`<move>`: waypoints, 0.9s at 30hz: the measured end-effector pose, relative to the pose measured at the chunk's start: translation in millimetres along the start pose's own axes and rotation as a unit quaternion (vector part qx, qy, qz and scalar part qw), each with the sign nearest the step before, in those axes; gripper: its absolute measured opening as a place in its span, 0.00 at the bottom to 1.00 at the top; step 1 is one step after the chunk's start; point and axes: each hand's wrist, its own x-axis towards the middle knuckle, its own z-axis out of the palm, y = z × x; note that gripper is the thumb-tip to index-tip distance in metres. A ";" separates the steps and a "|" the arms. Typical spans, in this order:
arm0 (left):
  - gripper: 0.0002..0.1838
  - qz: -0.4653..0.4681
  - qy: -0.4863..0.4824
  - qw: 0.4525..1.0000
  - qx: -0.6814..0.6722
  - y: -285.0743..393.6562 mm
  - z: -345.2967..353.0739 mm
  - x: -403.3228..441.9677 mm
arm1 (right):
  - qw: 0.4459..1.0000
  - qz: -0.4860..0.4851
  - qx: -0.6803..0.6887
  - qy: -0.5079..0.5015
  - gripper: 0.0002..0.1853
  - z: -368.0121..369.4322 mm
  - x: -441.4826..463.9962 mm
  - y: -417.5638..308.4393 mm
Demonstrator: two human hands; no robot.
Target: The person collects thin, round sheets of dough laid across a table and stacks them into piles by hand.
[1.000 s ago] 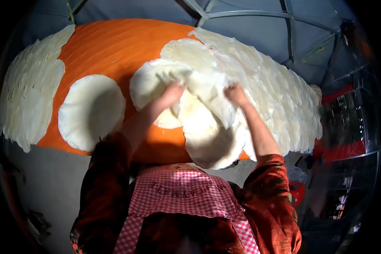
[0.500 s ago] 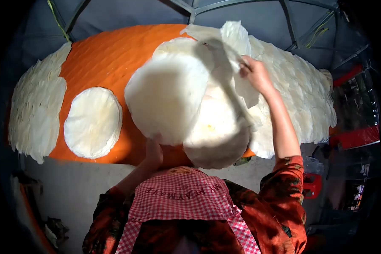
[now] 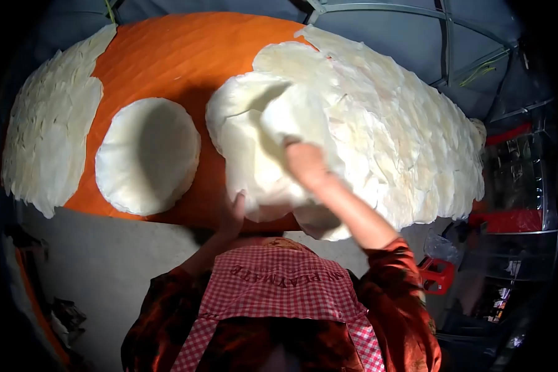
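Note:
Thin, round, pale flatbread-like sheets lie overlapped on an orange quilted cover. My right hand [image 3: 307, 162] is closed at the edge of one thin sheet [image 3: 297, 115], which is raised and folded over the sheets below it. Under that lies a pile of sheets [image 3: 254, 161] near the cover's front edge. At this pile's lower left rim is my left hand [image 3: 232, 214], its thumb against the edge and its other fingers mostly hidden. Left of both hands, a separate round stack of sheets [image 3: 147, 158] sits on the orange cover [image 3: 211, 46].
Overlapping sheets [image 3: 403, 136] blanket the right side of the cover, and more sheets [image 3: 53, 124] cover its left end. Metal frame bars [image 3: 384, 9] run behind. A red plastic stool [image 3: 437, 276] stands on the floor at the right.
My right hand has moved left and nearer, from the far right sheets to the middle pile. The loose sheets lifted at the back right no longer stand up. The camera view has shifted.

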 end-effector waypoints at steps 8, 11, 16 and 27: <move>0.22 0.037 0.000 0.987 -0.156 -3.4 1.6 -2.2 | 0.989 0.052 0.116 -0.072 0.11 94.9 38.4 -97.1; 0.26 0.133 -0.022 0.985 -0.104 -7.8 4.7 -0.7 | 0.986 0.064 0.131 -0.079 0.11 89.8 45.1 -107.8; 0.27 0.079 -0.118 0.981 -0.129 13.5 -15.4 4.8 | 0.969 0.096 0.168 -0.156 0.14 73.6 52.8 -109.0; 0.26 0.251 -0.128 0.946 -0.159 28.7 -8.5 31.8 | 0.985 -0.171 0.019 -0.020 0.09 28.6 77.2 86.5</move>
